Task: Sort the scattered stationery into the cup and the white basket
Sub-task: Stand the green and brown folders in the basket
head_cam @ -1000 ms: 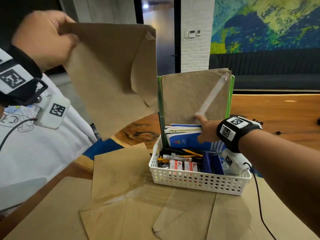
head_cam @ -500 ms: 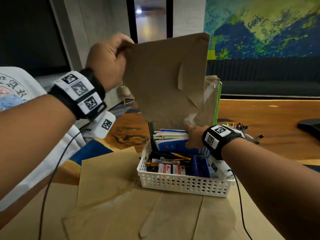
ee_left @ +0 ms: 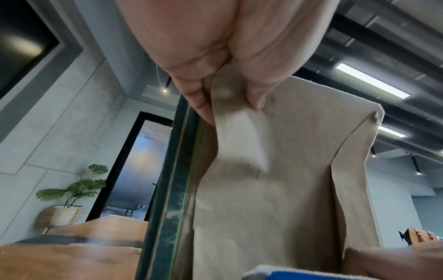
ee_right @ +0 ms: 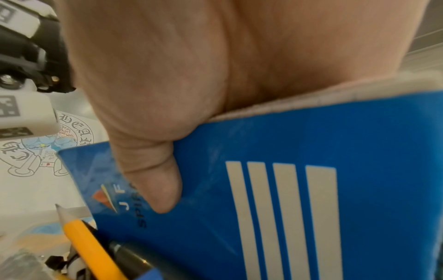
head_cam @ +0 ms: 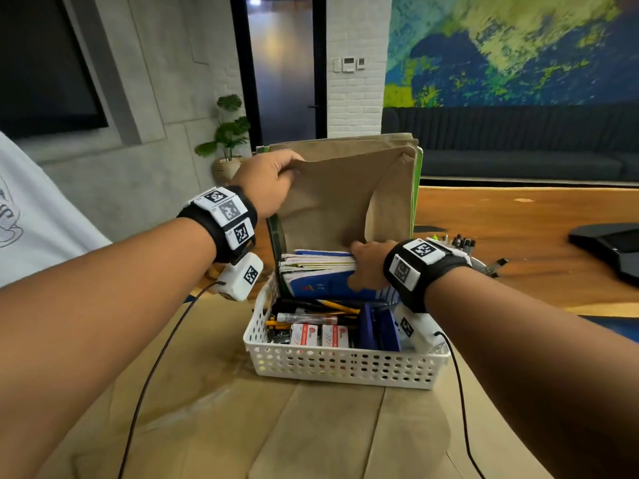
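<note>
A white basket [head_cam: 342, 369] stands mid-table, holding pencils, pens, small red-and-white boxes and a blue box. At its back stand brown envelopes [head_cam: 345, 198] against a green folder [head_cam: 419, 188]. My left hand [head_cam: 273, 183] pinches the top left corner of the front brown envelope [ee_left: 275, 170], which stands in the basket. My right hand [head_cam: 366, 267] grips a stack of notebooks by the top edge, thumb on the blue notebook [ee_right: 311, 189] cover. The cup is hidden behind my right wrist; only several pen tips [head_cam: 460, 240] show.
More brown envelopes [head_cam: 242, 426] lie flat on the wooden table [head_cam: 518, 236] in front of the basket. A dark device [head_cam: 612, 247] sits at the far right. A person in a white shirt [head_cam: 38, 229] is at the left. Wrist-camera cables trail across the table.
My left hand has carried the brown envelope from high on the left down and right into the back of the basket. My right hand has stayed on the notebooks.
</note>
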`<state>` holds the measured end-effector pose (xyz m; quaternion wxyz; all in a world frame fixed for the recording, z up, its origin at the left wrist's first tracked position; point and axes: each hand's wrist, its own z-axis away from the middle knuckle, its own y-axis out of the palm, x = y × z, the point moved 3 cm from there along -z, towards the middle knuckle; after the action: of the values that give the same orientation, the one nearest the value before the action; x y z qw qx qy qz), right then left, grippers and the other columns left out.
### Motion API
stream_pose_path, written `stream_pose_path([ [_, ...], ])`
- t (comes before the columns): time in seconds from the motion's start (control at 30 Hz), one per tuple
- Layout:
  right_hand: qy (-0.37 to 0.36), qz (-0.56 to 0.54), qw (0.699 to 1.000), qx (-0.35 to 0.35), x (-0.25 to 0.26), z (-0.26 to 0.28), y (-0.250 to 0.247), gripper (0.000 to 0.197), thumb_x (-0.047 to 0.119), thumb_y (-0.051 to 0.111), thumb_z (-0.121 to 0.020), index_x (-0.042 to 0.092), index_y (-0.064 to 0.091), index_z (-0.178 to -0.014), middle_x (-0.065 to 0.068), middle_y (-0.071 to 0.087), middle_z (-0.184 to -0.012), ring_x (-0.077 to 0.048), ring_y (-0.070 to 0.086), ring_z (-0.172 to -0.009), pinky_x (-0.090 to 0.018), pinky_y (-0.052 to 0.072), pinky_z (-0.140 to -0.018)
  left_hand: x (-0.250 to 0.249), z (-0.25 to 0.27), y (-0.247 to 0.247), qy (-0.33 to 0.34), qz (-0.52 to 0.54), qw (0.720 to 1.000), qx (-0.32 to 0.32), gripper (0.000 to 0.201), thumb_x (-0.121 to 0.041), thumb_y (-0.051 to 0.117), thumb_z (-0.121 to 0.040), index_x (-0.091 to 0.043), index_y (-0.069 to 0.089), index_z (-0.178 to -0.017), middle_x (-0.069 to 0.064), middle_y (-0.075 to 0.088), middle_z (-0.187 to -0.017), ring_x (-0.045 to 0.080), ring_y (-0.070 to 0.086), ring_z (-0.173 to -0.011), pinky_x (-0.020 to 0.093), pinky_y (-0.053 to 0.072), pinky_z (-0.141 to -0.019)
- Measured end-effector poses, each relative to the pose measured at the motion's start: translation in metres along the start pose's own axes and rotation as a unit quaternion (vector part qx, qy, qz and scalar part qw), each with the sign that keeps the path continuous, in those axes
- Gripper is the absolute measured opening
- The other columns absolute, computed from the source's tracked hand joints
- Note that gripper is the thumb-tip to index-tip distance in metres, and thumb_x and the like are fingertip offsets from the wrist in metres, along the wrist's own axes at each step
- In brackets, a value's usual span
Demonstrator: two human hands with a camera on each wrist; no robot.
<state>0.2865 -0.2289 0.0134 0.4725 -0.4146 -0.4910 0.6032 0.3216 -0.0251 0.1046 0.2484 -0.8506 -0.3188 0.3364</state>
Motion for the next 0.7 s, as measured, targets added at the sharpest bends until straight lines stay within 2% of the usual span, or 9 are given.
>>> stream_pose_path([
  [0.13,0.0,-0.007,1.0,0.007,0.0,0.0,-0.002,0.053,0.043,0.066,-0.086,0.019,0.047,-0.129,-0.007,0.06,-0.122,-0.026,0.055,-0.092,-0.037,0.046,-0.076,0.001,0.002,-0.01,-0.012,-0.018,0.999,-0.036,0.028,-0.037,0.067,-0.092,-0.032,0.067,-0.12,-0.009,0.069,-0.111,0.013,0.063,-0.098,0.028,0.05,-0.086],
  [0.27,0.007,-0.018,1.0,0.019,0.001,0.0,-0.003,0.054,0.042,0.067,-0.086,0.018,0.049,-0.13,-0.007,0.061,-0.116,-0.027,0.059,-0.097,-0.038,0.05,-0.082,0.038,0.032,-0.041,-0.139,-0.003,0.979,-0.146,0.039,-0.054,0.06,-0.091,-0.025,0.059,-0.117,-0.005,0.064,-0.101,0.014,0.06,-0.086,0.028,0.047,-0.075],
  [0.3,0.011,-0.019,1.0,0.021,0.001,0.001,-0.004,0.053,0.041,0.068,-0.086,0.018,0.049,-0.13,-0.006,0.06,-0.111,-0.027,0.059,-0.096,-0.038,0.049,-0.081,0.056,0.043,-0.046,-0.188,-0.024,0.975,-0.116,0.036,-0.054,0.058,-0.093,-0.024,0.06,-0.112,-0.003,0.065,-0.102,0.017,0.06,-0.089,0.03,0.047,-0.077],
  [0.37,0.017,-0.025,0.999,0.021,0.001,0.002,-0.004,0.056,0.041,0.068,-0.085,0.018,0.045,-0.131,-0.005,0.059,-0.11,-0.028,0.059,-0.095,-0.039,0.051,-0.082,0.091,0.071,-0.046,-0.274,-0.123,0.95,0.082,0.033,-0.049,0.061,-0.094,-0.02,0.066,-0.108,0.001,0.067,-0.111,0.022,0.061,-0.096,0.032,0.047,-0.085],
  [0.43,0.024,-0.036,0.999,0.021,0.001,0.002,-0.004,0.066,0.04,0.069,-0.083,0.02,0.037,-0.137,-0.007,0.062,-0.114,-0.029,0.061,-0.094,-0.042,0.054,-0.084,0.126,0.113,-0.037,-0.328,-0.244,0.853,0.323,0.045,-0.048,0.064,-0.092,-0.014,0.065,-0.121,0.005,0.064,-0.128,0.026,0.06,-0.114,0.034,0.046,-0.097],
  [0.47,0.025,-0.038,0.999,0.017,0.001,0.003,-0.004,0.071,0.04,0.07,-0.084,0.021,0.033,-0.141,-0.008,0.062,-0.114,-0.029,0.06,-0.092,-0.041,0.053,-0.082,0.14,0.134,-0.035,-0.349,-0.3,0.799,0.387,0.056,-0.052,0.065,-0.09,-0.012,0.061,-0.128,0.004,0.06,-0.134,0.026,0.057,-0.121,0.034,0.044,-0.102],
  [0.53,0.024,-0.031,0.999,0.002,0.001,0.003,-0.003,0.086,0.04,0.069,-0.084,0.025,0.02,-0.152,-0.01,0.062,-0.121,-0.031,0.06,-0.096,-0.039,0.051,-0.082,0.166,0.166,-0.037,-0.392,-0.342,0.751,0.406,0.079,-0.064,0.068,-0.081,-0.012,0.053,-0.139,0.005,0.054,-0.144,0.024,0.052,-0.129,0.034,0.042,-0.107],
  [0.63,0.024,-0.026,0.999,-0.005,0.0,0.003,-0.003,0.102,0.041,0.067,-0.085,0.034,-0.003,-0.159,-0.01,0.058,-0.138,-0.034,0.061,-0.112,-0.038,0.048,-0.09,0.185,0.195,-0.045,-0.451,-0.323,0.741,0.378,0.101,-0.067,0.075,-0.072,-0.011,0.041,-0.148,0.006,0.046,-0.151,0.023,0.048,-0.134,0.031,0.04,-0.108],
  [0.7,0.025,-0.03,0.999,-0.003,0.001,0.004,-0.003,0.102,0.04,0.067,-0.086,0.034,-0.004,-0.159,-0.01,0.056,-0.141,-0.033,0.06,-0.114,-0.037,0.046,-0.088,0.191,0.206,-0.047,-0.479,-0.296,0.741,0.366,0.101,-0.063,0.082,-0.066,-0.01,0.045,-0.143,0.006,0.053,-0.142,0.022,0.055,-0.118,0.03,0.046,-0.097],
])
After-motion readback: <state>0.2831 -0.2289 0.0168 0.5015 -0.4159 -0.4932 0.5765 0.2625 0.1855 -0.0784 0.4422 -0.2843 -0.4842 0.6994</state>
